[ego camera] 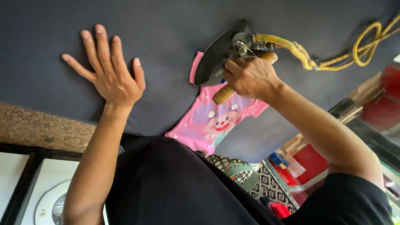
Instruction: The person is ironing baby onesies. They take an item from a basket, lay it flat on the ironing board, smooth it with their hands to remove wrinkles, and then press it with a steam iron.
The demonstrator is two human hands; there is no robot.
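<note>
A black-clothed torso (166, 183) fills the nearest part of the view, with both forearms extended outward from it. The left hand (109, 68) is laid flat on the dark ironing cloth (50, 33), fingers spread wide and nothing held, well apart from the garment. The right hand (250, 77) is closed in a full fist around the wooden handle (223, 94) of a heavy dark iron (216, 58). The iron's sole rests on the upper part of a small pink printed shirt (208, 121), which is spread on the cloth between torso and iron. A yellow cord (333, 62) trails from the iron's rear in a loop. For a clean pass, the fabric is judged best kept taut and flat, the iron kept moving, and the cord held clear of the sole.
</note>
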